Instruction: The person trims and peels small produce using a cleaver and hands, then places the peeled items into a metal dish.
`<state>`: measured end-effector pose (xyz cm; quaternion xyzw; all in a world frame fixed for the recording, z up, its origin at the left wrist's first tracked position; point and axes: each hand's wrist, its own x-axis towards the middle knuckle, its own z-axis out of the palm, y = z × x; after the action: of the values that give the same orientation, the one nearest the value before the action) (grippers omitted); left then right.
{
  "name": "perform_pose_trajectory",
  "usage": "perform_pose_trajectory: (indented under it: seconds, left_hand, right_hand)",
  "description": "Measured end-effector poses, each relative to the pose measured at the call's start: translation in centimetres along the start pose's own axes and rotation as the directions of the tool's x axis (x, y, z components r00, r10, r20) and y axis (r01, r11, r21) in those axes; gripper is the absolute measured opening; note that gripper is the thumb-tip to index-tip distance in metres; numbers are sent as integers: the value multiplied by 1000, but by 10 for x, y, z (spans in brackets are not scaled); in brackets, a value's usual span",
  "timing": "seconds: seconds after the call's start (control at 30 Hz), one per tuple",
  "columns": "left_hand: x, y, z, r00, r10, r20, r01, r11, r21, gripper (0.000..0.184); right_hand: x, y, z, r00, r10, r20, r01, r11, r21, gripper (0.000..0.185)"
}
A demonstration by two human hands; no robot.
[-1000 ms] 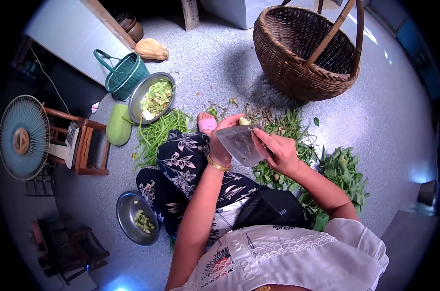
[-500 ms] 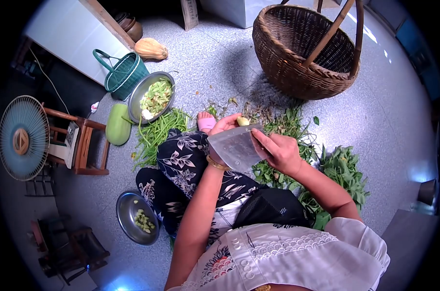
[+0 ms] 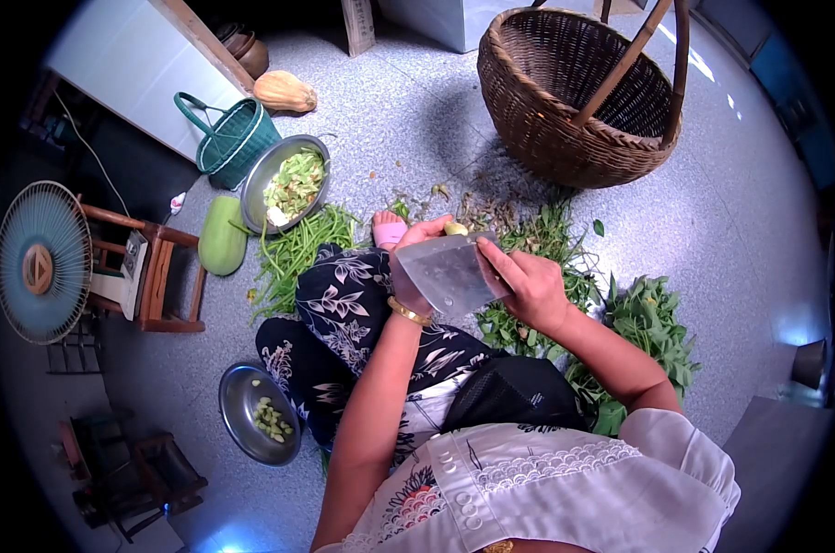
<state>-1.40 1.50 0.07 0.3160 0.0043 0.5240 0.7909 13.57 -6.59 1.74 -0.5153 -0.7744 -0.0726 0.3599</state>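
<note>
1. The broad grey metal cleaver blade (image 3: 447, 278) lies above my lap, its long axis running leftward from my right hand (image 3: 532, 288).
2. That hand is closed around its handle, forefinger extended along the blade, forearm angled inward.
3. Behind, a pale rounded vegetable piece (image 3: 454, 228) sits at my left hand's (image 3: 424, 230) fingers; I cannot tell how closed.

The broad grey knife (image 3: 447, 278) slants, blade speckled; I see a pale, rounded vegetable (image 3: 454, 228) past its far edge.

You can't read any words or numbers here; the small marks on the wooden post (image 3: 357, 26) and your black cloth (image 3: 496, 396) are too tiny.
</note>
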Motion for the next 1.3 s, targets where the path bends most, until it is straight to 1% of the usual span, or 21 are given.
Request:
perform_pose_trajectory:
  seconds: [0.03, 0.07, 0.1, 0.13, 0.2, 0.23, 0.3, 0.33, 0.43, 0.47, 0.57, 0.6, 0.63, 0.7, 0.73, 0.77, 0.8, 1.0, 1.1, 1.23, 1.3]
  left_hand:
    - [-3, -2, -5, 1000, 2, -1, -2, 1000, -1, 22]
    - [-7, -3, -9, 993, 17, -116, 24, 936, 351, 21]
    - [-11, -4, -13, 974, 72, -217, 90, 752, 652, 22]
    - [-12, -1, -7, 973, 72, -217, 90, 753, 652, 22]
    - [-14, 7, 4, 987, 146, -68, 3, 402, 916, 31]
    - [-16, 4, 6, 987, 148, -68, 3, 402, 916, 31]
    - [-18, -5, 11, 956, 37, -290, 126, 843, 522, 36]
    - [-17, -3, 16, 957, 58, -283, 95, 861, 500, 35]
    - [-11, 5, 25, 928, -19, -372, 149, 934, 323, 38]
    - [-14, 0, 15, 942, 52, -331, 69, 936, 345, 32]
    - [-7, 7, 14, 967, -81, -240, 134, 968, 213, 30]
    - [-4, 12, 16, 984, -50, -169, 176, 375, 910, 34]
    - [-4, 12, 14, 984, -48, -170, 175, 373, 911, 34]
    - [-6, 9, 7, 971, -81, -225, 231, 565, 792, 35]
    - [-7, 7, 5, 971, -80, -226, 231, 565, 792, 35]
    - [-8, 5, 4, 968, -88, -237, 190, 870, 454, 34]
    - [-9, 3, 2, 965, -100, -243, 108, 994, 21, 33]
    - [-10, -4, -27, 900, -317, -300, 257, 940, -223, 25]
    - [-9, -6, -39, 871, -398, -288, 327, 907, -264, 24]
    - [-11, 4, -4, 920, -327, -218, 267, 927, -262, 22]
    - [-14, 8, 23, 909, -31, -415, 90, 988, 123, 27]
  right_hand:
    - [0, -1, 0, 1000, -2, 1, 2, 1000, 0, 39]
    - [1, -2, 0, 1000, 28, 0, -28, 999, 36, 40]
    - [1, -2, 0, 998, 57, 0, -57, 996, 73, 41]
    - [2, -2, -1, 998, 57, 1, -57, 996, 73, 41]
    - [4, -2, -4, 988, 138, 62, -147, 975, 169, 46]
    - [4, 2, -3, 989, 137, 62, -145, 975, 170, 46]
    - [3, 10, 0, 892, 396, 219, -450, 826, 340, 49]
    - [4, 12, -3, 837, 458, 300, -541, 774, 329, 51]
    - [3, 12, -4, 923, 349, 165, -386, 844, 373, 50]
    - [6, 8, -2, 976, 218, -11, -202, 918, 341, 44]
    - [7, -2, -9, 995, 81, 58, -90, 982, 169, 39]
    - [8, -3, -5, 1000, 13, 9, -14, 993, 118, 37]
    - [8, -4, -4, 1000, 12, 7, -12, 993, 120, 37]
    - [7, -5, -3, 1000, 14, 5, -14, 997, 78, 37]
    - [8, -5, -3, 1000, 13, 6, -13, 997, 78, 37]
    - [8, -5, -3, 1000, 4, 4, -4, 998, 59, 37]
    - [8, -5, -3, 1000, -5, 2, 5, 999, 40, 38]
    - [9, -6, -2, 999, -37, 5, 37, 999, -9, 39]
    - [8, -4, -1, 999, -43, 18, 43, 999, -17, 41]
    - [5, 0, 0, 999, -7, 34, 9, 999, -48, 43]
    - [5, 3, 0, 992, 109, 61, -104, 992, -72, 46]
